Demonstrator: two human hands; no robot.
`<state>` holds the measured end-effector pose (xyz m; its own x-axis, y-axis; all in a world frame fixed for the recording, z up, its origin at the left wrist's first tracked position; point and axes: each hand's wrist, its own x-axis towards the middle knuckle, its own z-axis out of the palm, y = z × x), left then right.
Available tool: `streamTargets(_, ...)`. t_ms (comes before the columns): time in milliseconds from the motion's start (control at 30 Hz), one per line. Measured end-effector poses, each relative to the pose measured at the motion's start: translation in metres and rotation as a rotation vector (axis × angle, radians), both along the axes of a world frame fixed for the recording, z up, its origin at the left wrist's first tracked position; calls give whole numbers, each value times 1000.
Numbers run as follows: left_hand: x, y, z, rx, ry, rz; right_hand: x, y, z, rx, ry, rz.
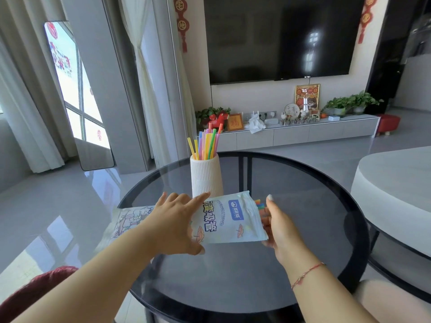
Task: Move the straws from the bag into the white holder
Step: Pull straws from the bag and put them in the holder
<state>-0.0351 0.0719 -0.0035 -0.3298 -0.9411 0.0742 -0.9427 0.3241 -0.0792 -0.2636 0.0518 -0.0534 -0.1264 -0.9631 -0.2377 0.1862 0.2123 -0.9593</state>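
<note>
A white ribbed holder (206, 176) stands upright near the far side of the round dark glass table (303, 241), with several coloured straws (206, 143) sticking out of its top. In front of it lies the white printed straw bag (229, 220), its open end to the right, where coloured straw ends (260, 204) poke out. My left hand (177, 224) grips the bag's left part, thumb under its near edge. My right hand (279, 229) is at the bag's open end, its fingers closed around the straw ends there.
A patterned flat pouch (130, 217) lies on the table left of the bag, partly under my left arm. A second round white table (396, 197) stands close on the right. A red cushion (35, 292) sits at the lower left.
</note>
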Motion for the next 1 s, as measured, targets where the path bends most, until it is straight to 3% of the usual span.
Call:
streamTargets(233,3,0,-11,11,32,6,5,0,-4,-111,211,25)
streamTargets(733,10,2,-14,34,48,5,-11,-6,-7,-194,387,-3)
streamTargets(1000,11,5,-24,59,77,3,-17,-4,2,-201,430,174)
